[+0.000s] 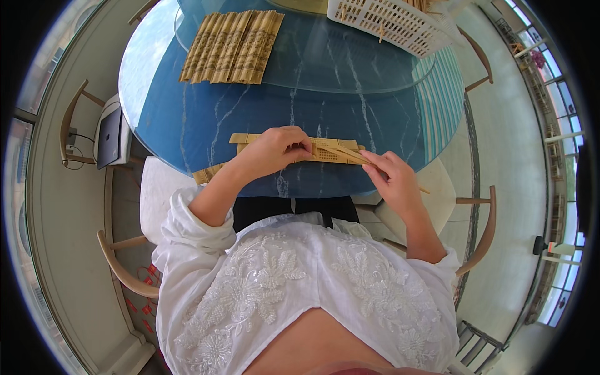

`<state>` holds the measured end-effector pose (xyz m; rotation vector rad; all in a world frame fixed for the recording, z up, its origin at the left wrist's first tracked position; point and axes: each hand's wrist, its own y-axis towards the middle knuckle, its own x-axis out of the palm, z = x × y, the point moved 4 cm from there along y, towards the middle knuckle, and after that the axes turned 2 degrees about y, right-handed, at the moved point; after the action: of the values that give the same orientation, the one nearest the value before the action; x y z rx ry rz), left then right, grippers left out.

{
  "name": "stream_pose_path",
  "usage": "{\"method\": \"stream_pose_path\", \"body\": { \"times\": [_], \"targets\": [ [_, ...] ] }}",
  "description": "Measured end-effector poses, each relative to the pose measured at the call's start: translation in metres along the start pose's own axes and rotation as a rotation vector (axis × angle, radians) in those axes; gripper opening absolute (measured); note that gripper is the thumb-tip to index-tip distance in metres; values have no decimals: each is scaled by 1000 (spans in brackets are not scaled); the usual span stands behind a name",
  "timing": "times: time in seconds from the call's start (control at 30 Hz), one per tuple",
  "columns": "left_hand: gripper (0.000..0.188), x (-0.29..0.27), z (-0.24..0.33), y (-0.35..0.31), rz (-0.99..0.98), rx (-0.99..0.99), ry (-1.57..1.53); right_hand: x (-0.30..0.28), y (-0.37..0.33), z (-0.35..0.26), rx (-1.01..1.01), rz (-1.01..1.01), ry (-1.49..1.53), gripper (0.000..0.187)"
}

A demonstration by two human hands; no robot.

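Observation:
My left hand (281, 149) is closed in a pinch at a brown printed paper chopstick sleeve (329, 156) near the table's front edge. From the right, my right hand (392, 178) grips a pair of pale wooden chopsticks (351, 154). Their far ends lie over the sleeve, close to my left fingertips; whether they are inside it I cannot tell. The near end sticks out below my right hand. More flat paper sleeves (242, 138) lie under my left hand, and another sleeve (208, 174) shows beside my left forearm.
A row of brown printed sleeves (231, 47) lies at the back left of the round blue table (206, 119). At the back right, a white slotted basket (390, 28) holds chopsticks. Chairs surround the table; a laptop (110, 137) rests on the left chair.

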<state>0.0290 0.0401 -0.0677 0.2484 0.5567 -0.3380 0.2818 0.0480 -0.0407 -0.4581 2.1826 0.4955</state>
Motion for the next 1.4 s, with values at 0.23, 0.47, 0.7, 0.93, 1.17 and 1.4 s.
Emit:
{"method": "stream_pose_path", "body": {
  "times": [0.23,0.47,0.7,0.93,1.17,1.4],
  "targets": [
    [13,8,-26,22,-19,196,212,35,16,39,264,-66,452,25],
    [21,6,-21,19,113,-243,-285,41,22,24,234,-154,424,24],
    [18,9,-20,13,148,-318,-587,16,22,13,155,-9,309,16],
    [20,-12,-31,-5,523,-309,-779,-101,-28,-23,-150,1235,-222,12],
    [21,8,-19,-10,548,-382,-1008,-19,13,29,207,498,1110,16],
    [23,17,-6,-23,470,-384,-879,23,30,9,277,288,1323,21]
  ]
}}
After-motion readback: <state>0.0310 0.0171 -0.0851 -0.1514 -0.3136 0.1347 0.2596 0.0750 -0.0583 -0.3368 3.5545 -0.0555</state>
